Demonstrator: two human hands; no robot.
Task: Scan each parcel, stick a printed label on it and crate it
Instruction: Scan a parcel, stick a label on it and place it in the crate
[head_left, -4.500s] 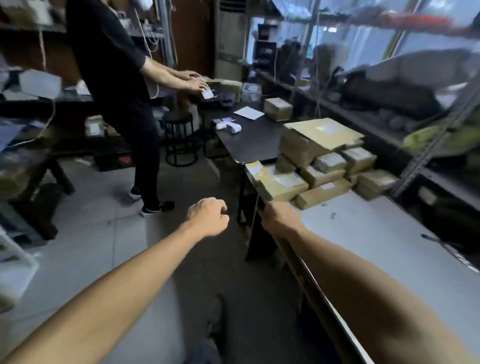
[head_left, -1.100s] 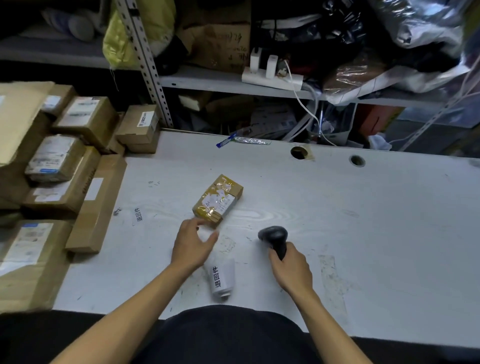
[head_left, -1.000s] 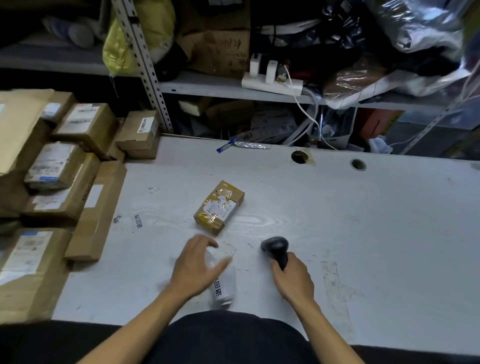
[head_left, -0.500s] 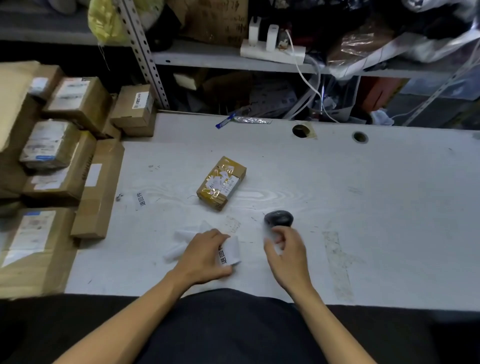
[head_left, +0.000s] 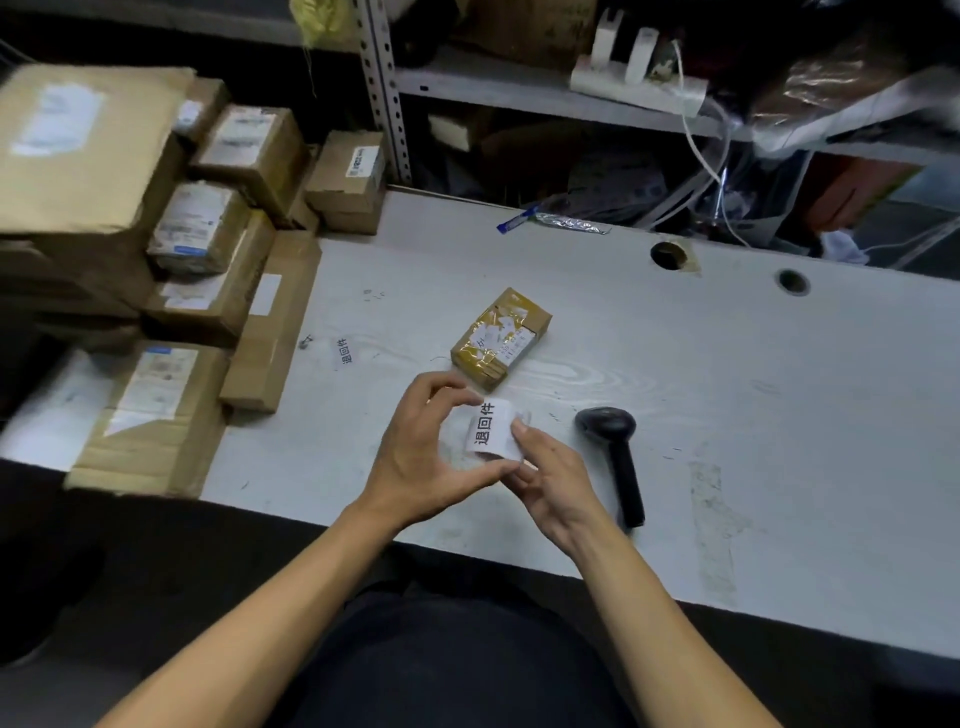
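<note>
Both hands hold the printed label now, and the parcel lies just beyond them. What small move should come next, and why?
Probably peel the label from its backing. The left hand and right hand both pinch it above the table, the scanner lies set down beside them, and the parcel waits untouched just beyond.

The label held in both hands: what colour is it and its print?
White label with black characters, clearest in the head view, pinched between left hand and right hand.

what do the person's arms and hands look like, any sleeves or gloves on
Both forearms are bare to the bottom edge of the picture, with no sleeves in view. The left hand and right hand wear no gloves, and no rings, watch or wristband show. A dark garment covers the torso below.
</note>
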